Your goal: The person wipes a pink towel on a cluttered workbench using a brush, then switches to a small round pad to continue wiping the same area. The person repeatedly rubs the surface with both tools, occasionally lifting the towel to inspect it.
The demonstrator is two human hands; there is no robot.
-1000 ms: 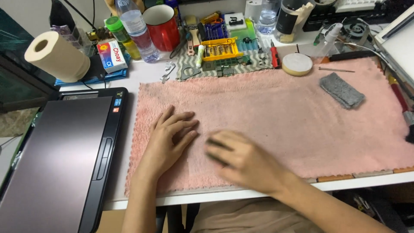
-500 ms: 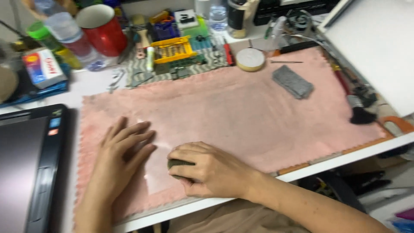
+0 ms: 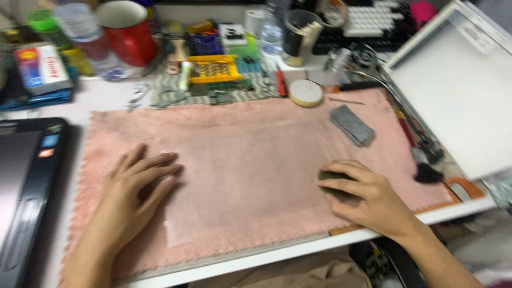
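My left hand (image 3: 133,192) lies flat, fingers spread, on the left part of a pink towel (image 3: 256,160) that covers the desk. A pale rectangular sheet (image 3: 213,224) lies on the towel just right of that hand. My right hand (image 3: 362,194) rests on the towel's right part, fingers curled over a small dark grey object (image 3: 333,181), mostly hidden under them. A grey folded cloth (image 3: 352,125) lies on the towel beyond my right hand.
A dark laptop (image 3: 26,181) sits at the left edge. Behind the towel are a red mug (image 3: 128,32), a yellow tool case (image 3: 216,68), bottles, a round tape roll (image 3: 305,92) and a keyboard (image 3: 373,18). A white board (image 3: 458,90) lies at the right.
My right hand has slid rightward across the towel with the dark object under it. The left hand stays flat. The view has swung to the right.
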